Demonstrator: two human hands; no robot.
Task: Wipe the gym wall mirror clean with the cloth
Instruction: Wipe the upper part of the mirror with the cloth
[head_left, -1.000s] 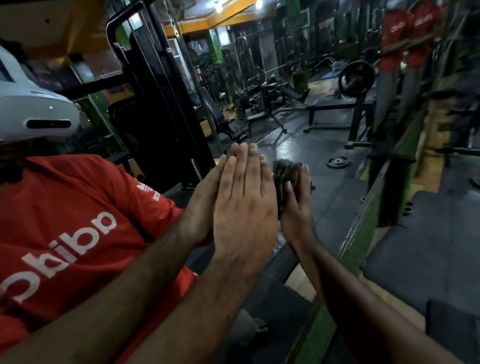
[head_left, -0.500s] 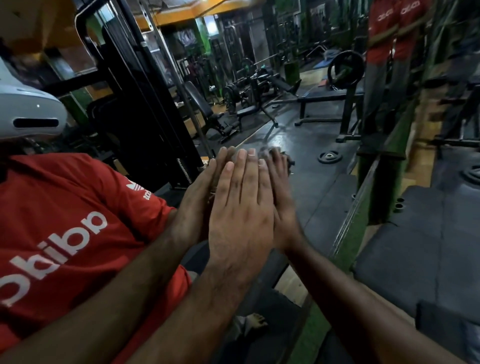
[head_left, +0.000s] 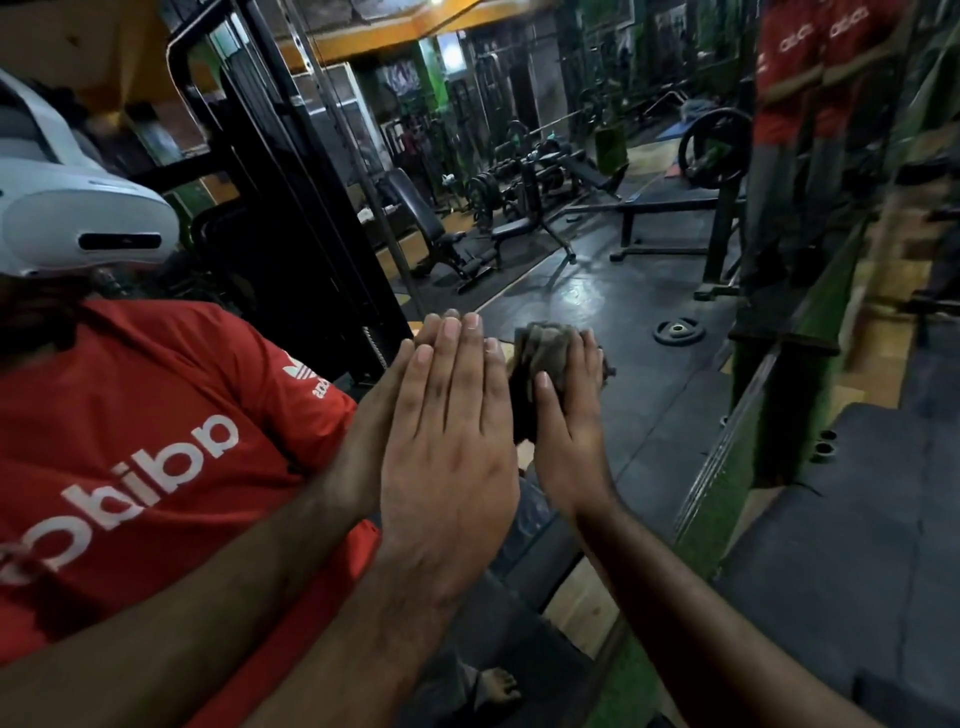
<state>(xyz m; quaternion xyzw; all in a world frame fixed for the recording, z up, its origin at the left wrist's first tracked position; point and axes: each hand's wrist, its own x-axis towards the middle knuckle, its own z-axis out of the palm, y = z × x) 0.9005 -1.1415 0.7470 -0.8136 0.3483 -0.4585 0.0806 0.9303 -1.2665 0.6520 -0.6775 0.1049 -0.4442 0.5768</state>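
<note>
The wall mirror (head_left: 582, 260) fills the left and middle of the head view and reflects the gym and a person in a red shirt. My left hand (head_left: 452, 447) lies flat against the glass, fingers straight and together, meeting its own reflection. Just to its right, my right hand (head_left: 571, 415) presses a dark, crumpled cloth (head_left: 540, 358) onto the mirror with straight fingers, the thumb lying over the cloth. The cloth shows above and to the left of that hand.
A green ledge (head_left: 727, 499) runs along the mirror's base, slanting off to the upper right. Dark rubber floor mats (head_left: 857, 519) lie to the right. The glass reflects a black weight machine (head_left: 291, 208), benches (head_left: 670, 202) and a weight plate (head_left: 678, 331).
Half a second ago my right hand sat tight beside the left with the cloth mostly hidden; it has slid right across the glass and the cloth shows again. My left hand stays flat.
</note>
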